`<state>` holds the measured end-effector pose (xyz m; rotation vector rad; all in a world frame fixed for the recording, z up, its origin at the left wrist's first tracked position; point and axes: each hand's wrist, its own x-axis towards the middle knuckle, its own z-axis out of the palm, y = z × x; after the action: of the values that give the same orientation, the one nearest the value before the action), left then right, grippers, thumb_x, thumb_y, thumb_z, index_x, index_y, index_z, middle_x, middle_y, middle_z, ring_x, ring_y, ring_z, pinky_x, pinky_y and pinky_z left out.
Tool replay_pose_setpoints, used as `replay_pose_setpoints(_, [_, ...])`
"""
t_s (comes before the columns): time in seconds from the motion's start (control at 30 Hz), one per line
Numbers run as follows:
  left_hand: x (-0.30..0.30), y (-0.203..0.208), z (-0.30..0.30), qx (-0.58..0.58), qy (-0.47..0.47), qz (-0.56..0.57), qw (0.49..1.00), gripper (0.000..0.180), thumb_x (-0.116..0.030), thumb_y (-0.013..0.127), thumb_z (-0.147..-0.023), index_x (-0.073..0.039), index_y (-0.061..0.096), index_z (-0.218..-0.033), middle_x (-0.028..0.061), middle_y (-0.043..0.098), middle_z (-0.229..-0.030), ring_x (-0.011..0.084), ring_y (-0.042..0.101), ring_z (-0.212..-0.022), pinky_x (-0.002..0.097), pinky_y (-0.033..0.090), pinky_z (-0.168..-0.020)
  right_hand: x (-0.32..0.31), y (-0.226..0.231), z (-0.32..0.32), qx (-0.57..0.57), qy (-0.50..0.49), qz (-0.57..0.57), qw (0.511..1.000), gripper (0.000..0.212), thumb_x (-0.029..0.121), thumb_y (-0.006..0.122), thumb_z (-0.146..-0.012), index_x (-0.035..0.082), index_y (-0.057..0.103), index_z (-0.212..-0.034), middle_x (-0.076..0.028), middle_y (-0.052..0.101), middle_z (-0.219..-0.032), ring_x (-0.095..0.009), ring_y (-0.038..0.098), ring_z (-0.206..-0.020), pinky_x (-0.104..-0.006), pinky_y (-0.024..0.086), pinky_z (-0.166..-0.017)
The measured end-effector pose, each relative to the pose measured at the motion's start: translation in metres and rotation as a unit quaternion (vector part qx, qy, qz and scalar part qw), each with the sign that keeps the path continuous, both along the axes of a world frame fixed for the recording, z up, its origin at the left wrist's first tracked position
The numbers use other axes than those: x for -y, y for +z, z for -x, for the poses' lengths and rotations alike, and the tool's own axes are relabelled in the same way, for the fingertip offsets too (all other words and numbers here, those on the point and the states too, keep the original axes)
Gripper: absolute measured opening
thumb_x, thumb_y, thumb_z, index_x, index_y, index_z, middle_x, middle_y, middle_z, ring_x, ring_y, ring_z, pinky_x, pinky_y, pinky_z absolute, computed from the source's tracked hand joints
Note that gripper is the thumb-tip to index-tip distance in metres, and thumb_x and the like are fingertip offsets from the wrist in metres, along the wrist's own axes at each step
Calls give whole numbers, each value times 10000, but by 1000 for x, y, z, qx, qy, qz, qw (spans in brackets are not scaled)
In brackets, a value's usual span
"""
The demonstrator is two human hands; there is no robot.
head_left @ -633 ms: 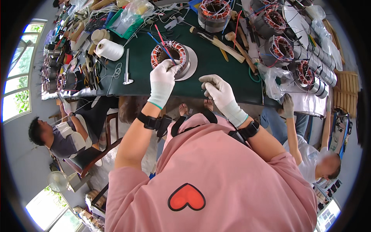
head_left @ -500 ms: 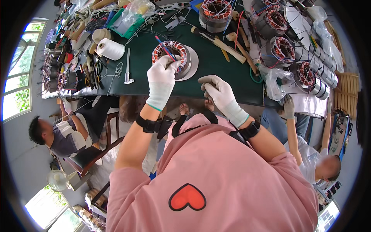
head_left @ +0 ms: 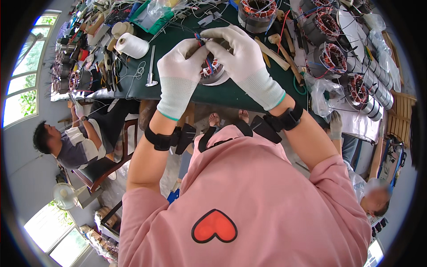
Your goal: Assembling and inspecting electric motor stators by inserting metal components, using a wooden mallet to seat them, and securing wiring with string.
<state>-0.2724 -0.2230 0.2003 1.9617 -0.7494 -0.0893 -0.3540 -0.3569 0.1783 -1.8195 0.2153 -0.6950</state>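
Note:
Both my hands wear white knit gloves and meet above a wound motor stator [head_left: 212,70] on the green bench mat. My left hand [head_left: 181,60] pinches a small bundle of red and blue lead wires [head_left: 199,41] that rises from the stator. Thumb and fingertips of my right hand [head_left: 235,51] close on the same wires from the other side, near their upper end. Between the gloves, part of the stator's orange winding with white lacing shows; the gloves cover the rest of it.
A white thread spool [head_left: 132,45] and a caliper [head_left: 151,66] lie left of my hands. Mallets [head_left: 279,49] rest to the right, beside several more stators [head_left: 327,58] and a plastic bag [head_left: 321,91]. A green tray [head_left: 149,20] stands behind. People sit at both sides.
My right hand has moved up and left from the bench's front edge to join my left hand at the wires. Both hands are now raised higher above the stator.

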Motion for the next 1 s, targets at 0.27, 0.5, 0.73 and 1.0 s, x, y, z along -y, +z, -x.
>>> replay_pose_setpoints(0.27, [1,-1,-3,-77,-9,-5,997,173,-104,701,-919,47,736,-995,45,732,-821,78,660,-706,227,522,-665,29,16,-33,-111,133,-79,982,258,186,692,-960,9,729,-1144,-63,738,-1029,-146,685,-902,-292,540,-842])
replay_pose_setpoints(0.5, [-19,21,24,152,-223,-108,957,472,-59,746,-824,-45,652,-1286,155,649,-1301,279,661,-1143,351,535,-943,70,-23,11,-122,140,-280,942,388,295,602,-1037,40,637,-1328,24,638,-1001,-30,561,-806,-202,466,-710])
replay_pose_setpoints(0.73, [-66,-43,-10,34,-106,-186,976,307,-68,701,-845,-70,707,-1152,113,706,-1171,320,667,-1048,399,533,-914,89,-176,96,-440,21,-229,868,262,161,584,-987,13,685,-1179,-17,643,-880,-94,586,-707,-251,495,-666])
replay_pose_setpoints(1.0, [-22,-94,-120,116,-69,-261,956,272,-139,692,-899,-45,684,-1154,130,705,-1124,329,653,-1053,412,510,-931,113,-238,78,-328,-82,9,941,252,168,631,-959,28,675,-1165,-152,711,-1011,-279,686,-900,-375,540,-824])
